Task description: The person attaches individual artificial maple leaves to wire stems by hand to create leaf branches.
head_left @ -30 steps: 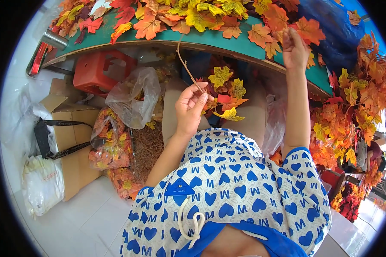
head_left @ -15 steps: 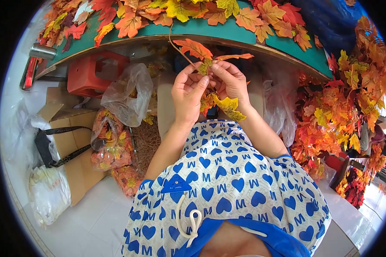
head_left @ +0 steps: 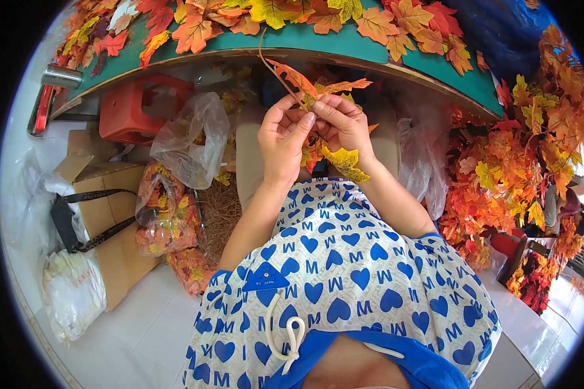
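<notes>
Over my lap, just below the table edge, my left hand [head_left: 283,139] pinches the brown stem [head_left: 276,72] of an artificial maple leaf spray. Right beside it, my right hand [head_left: 347,126] grips the same spray, thumb and fingers closed near the left fingertips. An orange leaf [head_left: 296,78] stands tilted above the fingers, and a second orange leaf [head_left: 344,86] points right. Below the right hand hangs a yellow leaf [head_left: 345,163], with more orange leaves partly hidden behind the hands. Exactly where the leaves join the stem is covered by my fingertips.
A green-topped table [head_left: 331,44] curves across the front, heaped with autumn leaves. To the left are a red plastic stool [head_left: 126,117], a cardboard box [head_left: 120,240], a clear bag [head_left: 198,139] and bundles of brown stems [head_left: 222,214]. Hanging leaf garlands [head_left: 493,175] crowd the right.
The raised orange leaf has turned more edge-on and leans differently. My right fingers have shifted slightly left, closer to the left fingertips. Both hands still hold the spray.
</notes>
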A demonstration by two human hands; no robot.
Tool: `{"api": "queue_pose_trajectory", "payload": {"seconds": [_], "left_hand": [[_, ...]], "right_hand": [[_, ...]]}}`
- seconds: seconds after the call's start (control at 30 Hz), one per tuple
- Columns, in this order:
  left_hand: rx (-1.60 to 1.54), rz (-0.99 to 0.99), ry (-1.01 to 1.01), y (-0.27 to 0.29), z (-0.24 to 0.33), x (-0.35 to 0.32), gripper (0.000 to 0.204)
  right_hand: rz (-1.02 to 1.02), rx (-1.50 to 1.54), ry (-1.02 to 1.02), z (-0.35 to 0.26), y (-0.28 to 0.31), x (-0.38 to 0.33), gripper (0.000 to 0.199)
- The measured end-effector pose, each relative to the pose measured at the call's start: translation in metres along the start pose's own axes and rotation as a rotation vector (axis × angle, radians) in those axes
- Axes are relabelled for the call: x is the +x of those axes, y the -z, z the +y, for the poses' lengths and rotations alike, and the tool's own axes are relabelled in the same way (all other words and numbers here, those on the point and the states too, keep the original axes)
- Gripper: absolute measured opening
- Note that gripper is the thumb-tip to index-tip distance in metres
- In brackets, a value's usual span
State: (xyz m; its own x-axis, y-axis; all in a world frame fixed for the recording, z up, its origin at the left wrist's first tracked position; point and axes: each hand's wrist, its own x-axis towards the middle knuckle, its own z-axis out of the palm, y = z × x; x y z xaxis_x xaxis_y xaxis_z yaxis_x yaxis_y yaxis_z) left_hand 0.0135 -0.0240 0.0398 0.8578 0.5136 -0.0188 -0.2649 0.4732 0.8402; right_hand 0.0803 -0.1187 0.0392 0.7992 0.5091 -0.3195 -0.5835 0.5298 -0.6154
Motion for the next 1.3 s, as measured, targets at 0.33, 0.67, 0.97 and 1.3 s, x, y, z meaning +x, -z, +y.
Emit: {"api": "queue_pose_trajectory", "payload": {"seconds": [0.33,0.67,0.97,1.3], "left_hand": [[0.013,0.009,-0.019,0.004,-0.001,-0.001,0.037],[0.02,0.08,-0.018,0.007,-0.012,0.001,0.039],[0.022,0.082,0.006,0.008,-0.017,-0.006,0.029],[0.085,-0.051,0.222,0.044,-0.015,0.002,0.014]], "right_hand": [[-0.022,-0.152,-0.029,0.006,0.006,-0.001,0.011],[-0.003,-0.244,-0.02,0.013,0.014,-0.002,0.014],[-0.087,-0.494,0.052,0.009,0.03,-0.01,0.011],[-0.206,-0.508,-0.052,0.02,0.053,-0.015,0.016]]}}
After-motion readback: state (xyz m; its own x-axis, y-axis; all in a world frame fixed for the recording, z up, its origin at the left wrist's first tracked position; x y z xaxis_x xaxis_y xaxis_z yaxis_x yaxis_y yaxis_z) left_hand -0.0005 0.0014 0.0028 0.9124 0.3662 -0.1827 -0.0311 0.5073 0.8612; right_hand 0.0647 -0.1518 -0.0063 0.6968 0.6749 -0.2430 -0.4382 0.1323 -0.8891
